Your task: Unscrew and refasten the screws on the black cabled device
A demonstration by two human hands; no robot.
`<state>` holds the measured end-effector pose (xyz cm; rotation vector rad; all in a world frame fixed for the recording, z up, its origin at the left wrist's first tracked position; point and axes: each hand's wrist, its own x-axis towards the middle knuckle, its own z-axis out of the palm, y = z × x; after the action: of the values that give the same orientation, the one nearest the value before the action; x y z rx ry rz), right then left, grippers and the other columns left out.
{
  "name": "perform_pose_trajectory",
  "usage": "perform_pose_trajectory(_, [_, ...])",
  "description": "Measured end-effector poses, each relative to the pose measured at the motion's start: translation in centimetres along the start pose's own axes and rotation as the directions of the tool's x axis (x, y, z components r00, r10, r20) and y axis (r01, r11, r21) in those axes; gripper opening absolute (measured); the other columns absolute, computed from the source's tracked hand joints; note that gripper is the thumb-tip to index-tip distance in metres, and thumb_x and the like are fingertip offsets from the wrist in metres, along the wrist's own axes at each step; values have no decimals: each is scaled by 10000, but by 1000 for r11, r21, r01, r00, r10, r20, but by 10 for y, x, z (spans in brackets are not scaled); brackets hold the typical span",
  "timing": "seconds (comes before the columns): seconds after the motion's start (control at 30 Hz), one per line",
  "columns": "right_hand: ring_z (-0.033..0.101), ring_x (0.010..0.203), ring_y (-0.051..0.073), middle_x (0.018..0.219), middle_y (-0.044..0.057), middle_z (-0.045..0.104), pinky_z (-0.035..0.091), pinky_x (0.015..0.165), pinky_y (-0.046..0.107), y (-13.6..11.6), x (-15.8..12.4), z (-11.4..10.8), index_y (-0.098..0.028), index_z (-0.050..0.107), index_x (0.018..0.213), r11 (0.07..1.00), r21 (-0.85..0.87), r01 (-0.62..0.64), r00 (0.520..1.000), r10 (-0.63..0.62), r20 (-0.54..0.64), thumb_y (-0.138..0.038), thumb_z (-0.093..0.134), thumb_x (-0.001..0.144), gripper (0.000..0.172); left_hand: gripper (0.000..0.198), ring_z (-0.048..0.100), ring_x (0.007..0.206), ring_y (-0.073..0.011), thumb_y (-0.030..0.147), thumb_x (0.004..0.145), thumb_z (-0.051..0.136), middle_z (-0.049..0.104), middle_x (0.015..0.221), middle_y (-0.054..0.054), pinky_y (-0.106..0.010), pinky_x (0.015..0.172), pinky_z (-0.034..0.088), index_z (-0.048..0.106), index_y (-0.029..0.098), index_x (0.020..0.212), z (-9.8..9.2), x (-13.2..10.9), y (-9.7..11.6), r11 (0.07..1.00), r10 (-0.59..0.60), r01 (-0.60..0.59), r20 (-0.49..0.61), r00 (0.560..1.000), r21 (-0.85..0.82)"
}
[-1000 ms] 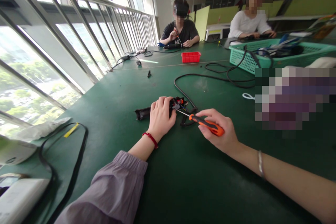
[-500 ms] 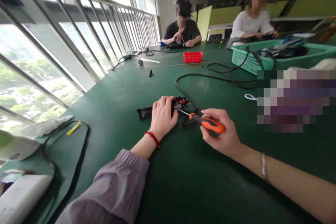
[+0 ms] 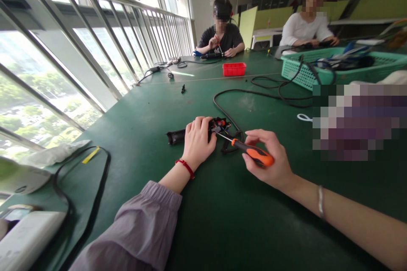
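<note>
A black tubular device [image 3: 177,136] with exposed coloured wires and parts at its right end lies on the green table [image 3: 143,114]. Over its middle, my left hand [image 3: 199,139] is closed and holds it down. My right hand [image 3: 270,159] grips an orange and black screwdriver [image 3: 254,152] by the handle. The screwdriver's shaft points left to the open end of the device, beside my left fingers; its tip is too small to make out. A black cable runs from the device's right end.
A red tray [image 3: 234,69] stands farther back, and a green basket [image 3: 299,72] with cables is at the right. A small black part [image 3: 183,89] lies beyond the device. Two people sit across the table. A white power strip [image 3: 32,241] lies at the lower left.
The screwdriver's handle has shifted or turned slightly in my right hand. My left hand still holds the device in the same place.
</note>
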<state>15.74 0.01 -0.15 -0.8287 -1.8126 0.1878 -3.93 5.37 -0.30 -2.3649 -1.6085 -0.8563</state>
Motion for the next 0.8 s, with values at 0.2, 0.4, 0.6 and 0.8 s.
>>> perform_pose_trajectory(0.2, [530, 462, 88, 616, -51, 597, 460, 507, 214, -4, 2, -2, -220, 514, 973, 995, 9, -98, 994, 97, 55, -201, 568, 773, 208, 366, 506, 1051, -237, 226, 817, 461, 528, 1133, -100, -372, 925, 364, 469, 167, 1178, 0, 0, 0, 1000, -2, 2, -3, 1000, -3])
perform_pose_trajectory(0.4, [598, 685, 158, 763, 3, 602, 506, 636, 293, -1, 0, 1, -220, 492, 1082, 1000, 4, 3, 999, -3, 35, -184, 599, 704, 394, 369, 506, 1051, -237, 228, 815, 459, 529, 1135, -101, -380, 931, 364, 466, 172, 1179, 0, 0, -1, 1000, -5, 5, 4, 1000, -9])
perform_pose_trajectory(0.6, [561, 512, 104, 633, -51, 578, 483, 544, 231, -3, 0, 1, -227, 506, 1003, 996, 37, -86, 994, 83, 73, -181, 578, 763, 255, 369, 499, 1057, -239, 230, 817, 462, 531, 1136, -100, -374, 927, 360, 467, 165, 1181, 0, 0, 0, 1000, -3, 3, 1, 1000, 2])
perform_pose_trajectory(0.8, [558, 578, 121, 697, -38, 554, 497, 563, 254, 1, -1, 0, -217, 453, 1124, 991, 100, -88, 995, 83, 62, -145, 587, 731, 421, 375, 501, 1045, -233, 233, 823, 461, 529, 1135, -95, -365, 931, 355, 469, 153, 1189, 1, -2, -2, 1000, 2, -2, 2, 1000, 16])
